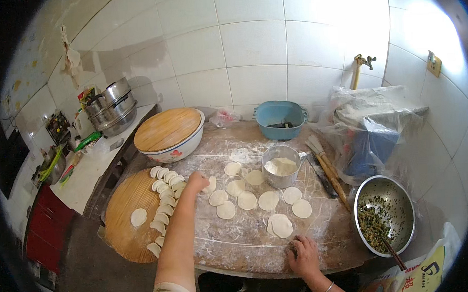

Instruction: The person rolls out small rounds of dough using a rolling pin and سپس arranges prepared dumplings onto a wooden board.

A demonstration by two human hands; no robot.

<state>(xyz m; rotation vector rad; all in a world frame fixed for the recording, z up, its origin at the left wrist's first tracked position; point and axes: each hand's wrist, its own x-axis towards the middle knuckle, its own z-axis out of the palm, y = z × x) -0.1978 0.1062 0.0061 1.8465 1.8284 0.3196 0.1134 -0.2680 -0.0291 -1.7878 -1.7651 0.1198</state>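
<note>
My left hand [198, 182] reaches across the floured table, its fingers closed at the edge of a round dumpling wrapper [210, 185]. Left of that arm, rows of folded dumplings [166, 200] line the right side of a round wooden board [123, 224], where one flat wrapper [138, 217] also lies. More thin dough rounds [247, 201] spread over the middle of the table, and a small overlapping stack [281, 226] sits nearer me. At the front edge my right hand [304, 254] rests on the tabletop, fingers loosely apart and holding nothing visible.
A metal cup of flour [282, 167] stands behind the dough rounds. On the right is a steel bowl of chopped filling [398, 206] with chopsticks in it. A rolling pin [329, 170], a teal basin [280, 118] and a lidded enamel bowl [177, 144] are farther back.
</note>
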